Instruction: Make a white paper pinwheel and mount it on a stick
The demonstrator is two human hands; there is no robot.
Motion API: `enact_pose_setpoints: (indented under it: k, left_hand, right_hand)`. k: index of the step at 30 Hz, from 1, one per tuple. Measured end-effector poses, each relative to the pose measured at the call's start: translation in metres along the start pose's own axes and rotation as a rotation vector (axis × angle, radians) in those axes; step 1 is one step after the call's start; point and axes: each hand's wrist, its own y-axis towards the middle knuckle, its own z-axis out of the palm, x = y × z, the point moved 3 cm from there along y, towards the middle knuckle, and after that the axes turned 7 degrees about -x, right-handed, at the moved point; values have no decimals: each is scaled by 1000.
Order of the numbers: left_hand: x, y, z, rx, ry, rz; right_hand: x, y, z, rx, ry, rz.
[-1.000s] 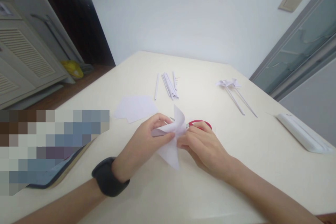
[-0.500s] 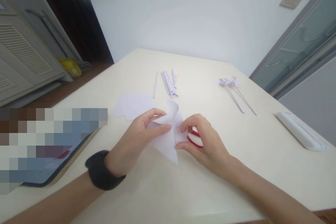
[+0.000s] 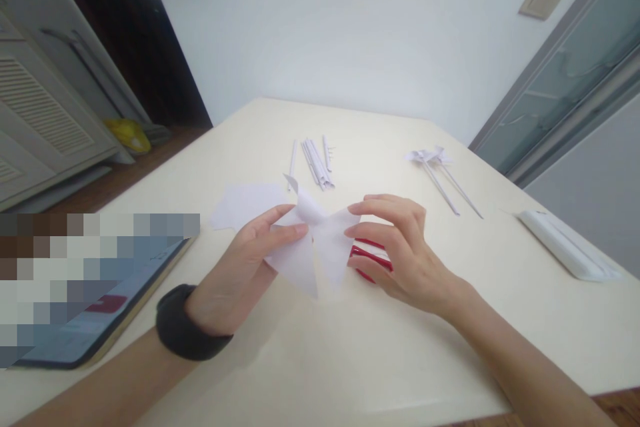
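Note:
A cut sheet of white paper [image 3: 295,260] is pinched between the thumb and fingers of my left hand [image 3: 250,260], with one corner curled up and over near its middle. My right hand [image 3: 395,247] has its fingers apart at the paper's right edge, fingertips beside or lightly against it. Red-handled scissors [image 3: 371,259] lie on the table behind and under my right fingers, partly hidden. White paper sheets [image 3: 245,203] lie just beyond my left hand.
Rolled paper sticks [image 3: 316,163] lie at the middle back of the table [image 3: 370,137]. Two paper pinwheels on sticks [image 3: 433,167] rest back right. A pale packet [image 3: 565,245] is at the right edge, a tablet [image 3: 113,300] at the left.
My right fingers have spread and loosened from the paper's right flap, which has fallen outward. The paper is turned a little, its curled corner further left. The view has shifted slightly.

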Motion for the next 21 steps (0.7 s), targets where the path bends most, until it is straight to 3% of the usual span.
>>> enact_pose_setpoints:
  k: [8, 14, 21]
  left_hand:
    - [10, -2, -1, -43, 128, -32]
    - [6, -9, 4, -110, 382, 192]
    - [5, -12, 6, -122, 529, 306]
  right_hand:
    - [11, -2, 2, -36, 84, -17]
    - [13, -1, 1, -116, 182, 187]
    - [13, -3, 6, -119, 235, 331]
